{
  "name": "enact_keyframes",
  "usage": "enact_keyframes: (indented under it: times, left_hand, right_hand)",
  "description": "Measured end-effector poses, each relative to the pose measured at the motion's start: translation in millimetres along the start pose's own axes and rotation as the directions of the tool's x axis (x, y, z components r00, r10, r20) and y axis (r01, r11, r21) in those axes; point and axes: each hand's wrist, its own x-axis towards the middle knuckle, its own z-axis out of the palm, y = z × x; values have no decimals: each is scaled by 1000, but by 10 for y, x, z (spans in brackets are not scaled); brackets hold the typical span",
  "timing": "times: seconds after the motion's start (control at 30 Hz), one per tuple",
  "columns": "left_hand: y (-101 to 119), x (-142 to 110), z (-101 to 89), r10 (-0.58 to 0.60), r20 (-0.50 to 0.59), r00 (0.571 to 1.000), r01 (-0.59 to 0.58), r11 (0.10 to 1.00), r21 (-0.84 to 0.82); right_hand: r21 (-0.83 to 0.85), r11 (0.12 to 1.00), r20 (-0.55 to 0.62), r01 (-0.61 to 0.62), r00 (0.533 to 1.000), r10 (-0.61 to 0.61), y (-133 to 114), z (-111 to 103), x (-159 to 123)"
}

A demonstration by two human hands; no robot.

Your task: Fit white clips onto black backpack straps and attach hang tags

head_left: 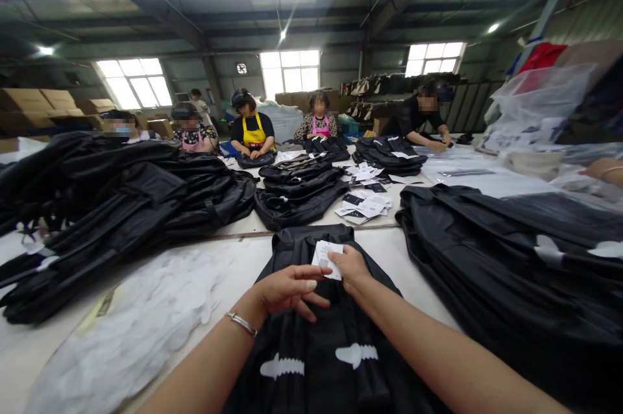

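A black backpack (316,336) lies in front of me on the white table (243,252), its top end pointing away. Two white toothed tabs, a left tab (282,367) and a right tab (357,355), sit on its straps. Over the top of the backpack, my right hand (351,268) pinches a white printed tag (327,258). Beside it, my left hand (292,291) has its fingers apart, with the index fingertip at the tag's lower edge. A metal bangle (242,324) circles my left wrist.
Black bags pile up at left (111,206) and right (506,258). A clear bag of white pieces (131,323) lies at front left. Beyond are a bag stack (302,196) and loose tags (367,203). Several people work across the table, including one in a yellow apron (257,132).
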Motion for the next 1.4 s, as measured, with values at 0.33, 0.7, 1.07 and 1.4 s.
enact_keyframes:
  times: [0.33,0.7,1.07,1.4]
  left_hand:
    - [-57,237,142,248,-304,920,-198,962,186]
    - [61,231,-22,632,-549,547,86,610,787]
    - [-60,-70,951,435,164,885,-11,-333,943]
    - [-323,-850,509,598,-214,773,216,69,974]
  right_hand:
    - [-214,959,409,185,909,-84,-66,-91,-329]
    - [-161,983,297,85,954,-34,-233,-510,-254]
    - [59,900,575,-431,752,323,-347,-289,-494]
    - [19,986,-88,165,983,-163,-777,-1152,81]
